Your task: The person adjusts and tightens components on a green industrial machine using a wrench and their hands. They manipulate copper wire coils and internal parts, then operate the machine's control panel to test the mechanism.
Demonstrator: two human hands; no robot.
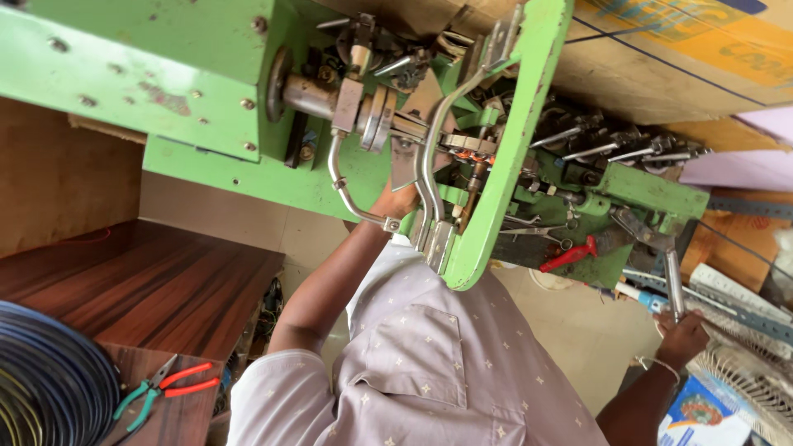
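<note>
One coil of dark cable point(45, 380) fills the lower left corner of the wooden table point(140, 281). Just beside it, at the table's near edge, lie what look like two pairs of pliers point(165, 386), one teal-handled and one red-handled, crossed. The left hand point(395, 201) reaches up into the green machine point(165, 74), pressed behind a bent steel rod point(343, 186); its fingers are hidden, so I cannot tell its grip. One red-handled tool point(570, 254) rests on the machine's right part. Further right, the right hand point(681, 337) is wrapped around the free end of one steel lever point(672, 281). The lever looks stiff, smooth and pivoted on the machine, so the free end is probably the best hold. One white fan guard point(743, 388) lies near it.
</note>
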